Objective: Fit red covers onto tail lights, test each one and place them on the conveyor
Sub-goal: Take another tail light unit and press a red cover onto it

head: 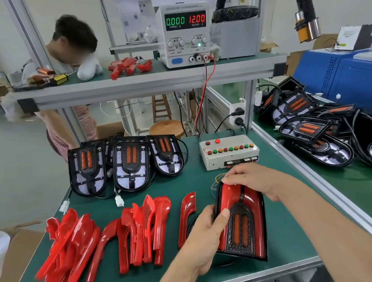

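Note:
A tail light (245,222) with red covers fitted on both sides is held tilted above the green bench. My left hand (205,233) grips its left edge, thumb across the red cover. My right hand (254,179) holds its top end, fingers curled over it beside thin coloured wires. Three uncovered tail lights (127,166) stand in a row at the back of the bench. Loose red covers (76,248) lie in piles on the left, and a single red cover (186,217) lies just left of my left hand.
A white test box (230,152) with coloured buttons sits behind my right hand. A power supply (185,34) on the upper shelf reads 12.00 V. Several tail lights (318,132) lie on the conveyor to the right. Another person (65,68) stands behind the bench.

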Available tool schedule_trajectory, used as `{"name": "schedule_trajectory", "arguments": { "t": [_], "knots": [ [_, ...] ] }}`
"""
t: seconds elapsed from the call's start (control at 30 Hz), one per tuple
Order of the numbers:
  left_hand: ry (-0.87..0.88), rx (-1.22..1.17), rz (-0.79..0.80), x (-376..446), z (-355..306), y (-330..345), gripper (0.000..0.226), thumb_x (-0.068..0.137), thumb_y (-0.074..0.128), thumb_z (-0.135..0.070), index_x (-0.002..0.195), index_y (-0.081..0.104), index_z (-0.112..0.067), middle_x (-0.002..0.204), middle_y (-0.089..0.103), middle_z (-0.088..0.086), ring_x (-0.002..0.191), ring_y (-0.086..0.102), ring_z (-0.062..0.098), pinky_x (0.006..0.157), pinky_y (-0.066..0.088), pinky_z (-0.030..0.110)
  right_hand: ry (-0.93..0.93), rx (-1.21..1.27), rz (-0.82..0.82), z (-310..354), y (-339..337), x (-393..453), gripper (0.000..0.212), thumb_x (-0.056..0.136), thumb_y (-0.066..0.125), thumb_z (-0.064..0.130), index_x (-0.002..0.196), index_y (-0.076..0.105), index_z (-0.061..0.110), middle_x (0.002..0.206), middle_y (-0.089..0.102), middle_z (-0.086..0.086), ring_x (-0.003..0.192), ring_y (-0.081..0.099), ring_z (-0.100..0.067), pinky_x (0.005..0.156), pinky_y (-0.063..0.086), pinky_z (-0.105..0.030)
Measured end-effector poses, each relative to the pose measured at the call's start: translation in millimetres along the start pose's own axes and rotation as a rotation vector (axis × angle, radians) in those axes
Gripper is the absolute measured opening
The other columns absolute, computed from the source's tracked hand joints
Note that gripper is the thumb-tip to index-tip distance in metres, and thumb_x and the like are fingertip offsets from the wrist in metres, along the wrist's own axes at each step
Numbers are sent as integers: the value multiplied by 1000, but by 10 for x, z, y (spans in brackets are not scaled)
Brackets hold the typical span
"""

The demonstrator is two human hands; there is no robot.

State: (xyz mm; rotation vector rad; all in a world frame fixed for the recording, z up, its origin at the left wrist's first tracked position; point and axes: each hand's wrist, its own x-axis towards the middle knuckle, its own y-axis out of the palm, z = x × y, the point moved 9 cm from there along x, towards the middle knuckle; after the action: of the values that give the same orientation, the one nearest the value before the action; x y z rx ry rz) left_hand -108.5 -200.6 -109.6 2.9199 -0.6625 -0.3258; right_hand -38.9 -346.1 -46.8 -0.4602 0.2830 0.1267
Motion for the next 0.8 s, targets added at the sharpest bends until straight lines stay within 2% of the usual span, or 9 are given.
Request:
{"name": "schedule_trajectory", "arguments": {
  "t": [0.07, 0.2, 0.33, 0.47, 0.53, 0.6, 0.7, 0.8],
  "knots": [
    [-10, 8, -7, 0, 23, 2, 25, 106, 53, -32, 125, 58, -17, 122, 73, 0, 117, 68, 14, 111, 48, 42, 0, 27, 11, -14, 9, 14, 50, 50, 83, 56, 91, 79, 27, 96, 77, 0, 89, 74, -21, 68, 59, -29],
    [-24, 18, -2, 15, 26, 42, 24, 106, 53, -33, 125, 58, -20, 122, 74, -6, 117, 67, 8, 112, 47, 37, 10, 83, 1, -64, -8, 14, 31, 70, 88, 39, 95, 78, 22, 95, 77, -5, 86, 75, -24, 68, 61, -31],
    [-28, 7, -16, 37, 10, 34, 25, 106, 51, -31, 125, 58, -15, 121, 74, 0, 117, 68, 14, 109, 49, 40, -9, 119, -31, -63, -25, 4, 28, 77, 86, 36, 97, 77, 17, 90, 78, -5, 79, 76, -22, 66, 61, -33],
    [-37, 26, -12, 20, -10, 44, 19, 107, 50, -30, 121, 58, -20, 112, 77, -11, 107, 70, 3, 85, 55, 16, -17, 153, -60, -61, -33, 1, 25, 77, 87, 35, 94, 78, 19, 89, 78, -5, 76, 76, -23, 64, 61, -32],
    [-41, 35, -21, 10, -20, 35, 17, 107, 50, -31, 119, 58, -21, 109, 77, -12, 104, 71, 1, 80, 54, 14, -16, 167, -71, -80, -33, 4, 26, 77, 87, 35, 95, 77, 19, 90, 78, -6, 78, 76, -24, 64, 61, -33],
    [-42, 44, -22, -3, -36, 50, 17, 107, 50, -32, 117, 58, -21, 110, 77, -11, 105, 71, 2, 86, 56, 18, -14, 181, -73, -106, -25, 5, 25, 77, 87, 35, 94, 78, 19, 88, 78, -6, 76, 76, -23, 64, 60, -32],
    [-39, 41, -26, -9, -55, 69, 25, 107, 50, -32, 123, 59, -15, 120, 75, 1, 115, 69, 15, 104, 53, 34, -2, 201, -68, -140, -25, 15, 21, 78, 86, 35, 89, 78, 19, 84, 78, -6, 71, 76, -22, 63, 60, -33],
    [-52, -10, -4, 2, -95, 82, 32, 106, 52, -33, 126, 60, -9, 118, 75, 7, 114, 71, 22, 104, 54, 40, 25, 220, -73, -154, -63, 22, 22, 77, 87, 36, 88, 79, 19, 81, 78, -4, 68, 76, -20, 59, 59, -30]
  ]
}}
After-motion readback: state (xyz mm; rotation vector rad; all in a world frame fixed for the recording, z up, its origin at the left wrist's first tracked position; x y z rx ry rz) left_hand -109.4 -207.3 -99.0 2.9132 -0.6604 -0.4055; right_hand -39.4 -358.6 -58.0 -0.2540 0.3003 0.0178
